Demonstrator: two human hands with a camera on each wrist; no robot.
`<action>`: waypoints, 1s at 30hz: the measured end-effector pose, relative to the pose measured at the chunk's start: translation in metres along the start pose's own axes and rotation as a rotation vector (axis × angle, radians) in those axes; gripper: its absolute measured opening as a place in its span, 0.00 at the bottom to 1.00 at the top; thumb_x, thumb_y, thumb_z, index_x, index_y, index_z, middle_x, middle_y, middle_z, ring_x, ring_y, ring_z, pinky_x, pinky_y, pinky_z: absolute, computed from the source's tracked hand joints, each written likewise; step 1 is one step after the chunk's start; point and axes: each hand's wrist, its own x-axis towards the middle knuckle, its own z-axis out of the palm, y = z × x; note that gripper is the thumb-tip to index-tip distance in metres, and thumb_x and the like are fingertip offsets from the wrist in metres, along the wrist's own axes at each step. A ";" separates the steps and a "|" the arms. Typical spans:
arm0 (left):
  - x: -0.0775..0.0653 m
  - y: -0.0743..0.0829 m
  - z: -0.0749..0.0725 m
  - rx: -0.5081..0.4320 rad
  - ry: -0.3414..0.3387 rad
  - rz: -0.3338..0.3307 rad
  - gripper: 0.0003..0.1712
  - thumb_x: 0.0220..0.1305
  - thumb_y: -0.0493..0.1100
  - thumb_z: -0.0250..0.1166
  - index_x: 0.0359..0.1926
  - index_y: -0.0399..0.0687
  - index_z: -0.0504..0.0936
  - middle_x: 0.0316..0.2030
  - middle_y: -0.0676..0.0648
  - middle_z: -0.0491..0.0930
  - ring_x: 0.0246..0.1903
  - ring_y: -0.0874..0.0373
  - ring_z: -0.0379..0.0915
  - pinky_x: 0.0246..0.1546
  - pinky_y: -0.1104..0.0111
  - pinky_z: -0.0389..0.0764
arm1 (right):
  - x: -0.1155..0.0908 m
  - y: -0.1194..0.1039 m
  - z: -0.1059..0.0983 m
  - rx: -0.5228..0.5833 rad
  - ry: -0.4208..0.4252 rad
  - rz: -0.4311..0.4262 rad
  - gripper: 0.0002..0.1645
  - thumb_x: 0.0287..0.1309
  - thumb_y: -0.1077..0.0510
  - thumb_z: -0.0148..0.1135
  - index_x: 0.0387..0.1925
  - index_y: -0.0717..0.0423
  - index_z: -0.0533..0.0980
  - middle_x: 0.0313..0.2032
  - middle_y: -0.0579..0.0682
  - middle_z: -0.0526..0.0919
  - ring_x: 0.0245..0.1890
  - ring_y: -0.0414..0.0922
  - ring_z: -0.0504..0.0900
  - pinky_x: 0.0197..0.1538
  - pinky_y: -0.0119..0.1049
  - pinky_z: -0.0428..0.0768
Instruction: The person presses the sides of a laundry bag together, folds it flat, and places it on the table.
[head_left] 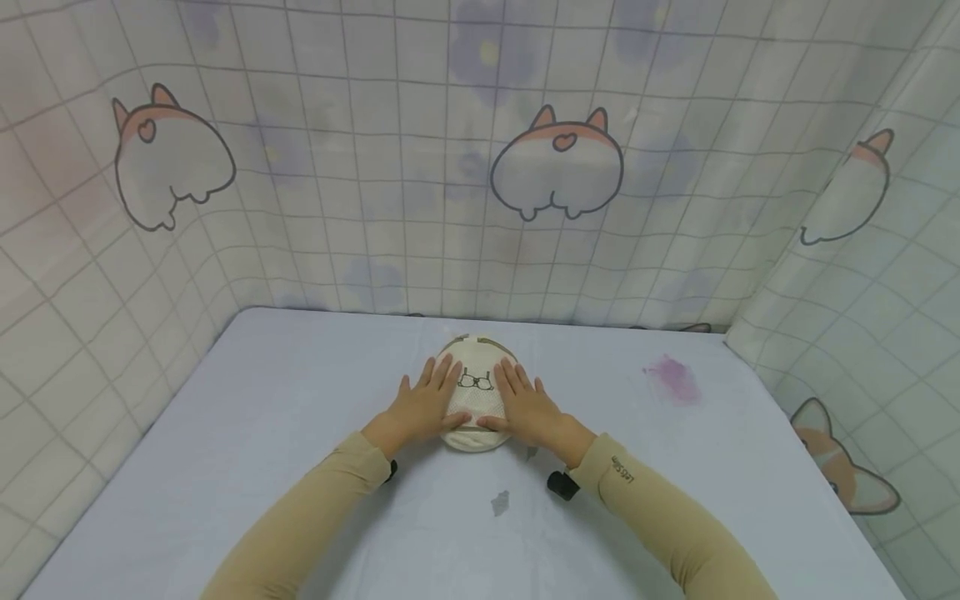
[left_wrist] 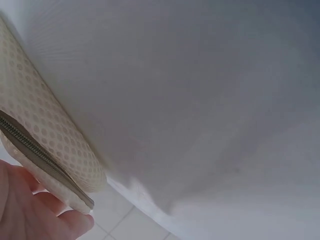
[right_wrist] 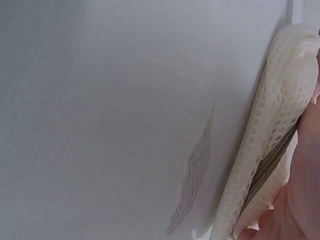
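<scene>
A round cream mesh laundry bag [head_left: 476, 402] with a small dark line drawing on its top lies near the table's far edge. My left hand [head_left: 422, 408] rests on its left side and my right hand [head_left: 531, 413] on its right side. The fingers of both hands are straight and the thumbs point inward at the lower part. In the left wrist view, a zipper [left_wrist: 37, 155] runs along the bag's side above my fingertips. The right wrist view shows the honeycomb mesh wall [right_wrist: 250, 135] and the zipper beside my right hand.
A white cloth covers the table [head_left: 300, 367]. It bears a pink stain [head_left: 677, 379] at the right and a grey patch [head_left: 500, 502] in front of the bag. Grid-patterned curtains [head_left: 337, 167] with cartoon animals enclose the back and sides. A black wrist device [head_left: 562, 485] sits under the right cuff.
</scene>
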 end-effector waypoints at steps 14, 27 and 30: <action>0.005 -0.002 0.003 0.009 -0.051 -0.034 0.51 0.77 0.65 0.52 0.82 0.39 0.41 0.81 0.37 0.36 0.78 0.34 0.33 0.67 0.28 0.51 | 0.004 0.002 0.005 -0.024 -0.016 -0.001 0.58 0.73 0.32 0.51 0.80 0.67 0.41 0.80 0.65 0.37 0.78 0.64 0.40 0.73 0.67 0.52; 0.010 -0.003 0.008 0.007 -0.101 -0.054 0.51 0.77 0.65 0.50 0.82 0.41 0.38 0.81 0.38 0.32 0.78 0.35 0.29 0.68 0.28 0.46 | 0.004 0.003 0.005 -0.018 -0.057 0.013 0.58 0.73 0.31 0.49 0.81 0.64 0.37 0.80 0.62 0.33 0.79 0.63 0.35 0.74 0.66 0.50; 0.009 -0.002 0.008 0.004 -0.103 -0.056 0.51 0.77 0.65 0.50 0.82 0.40 0.38 0.81 0.37 0.32 0.78 0.35 0.29 0.68 0.28 0.45 | 0.004 0.004 0.007 -0.015 -0.052 0.011 0.57 0.73 0.32 0.49 0.81 0.65 0.38 0.80 0.63 0.33 0.78 0.64 0.36 0.74 0.66 0.52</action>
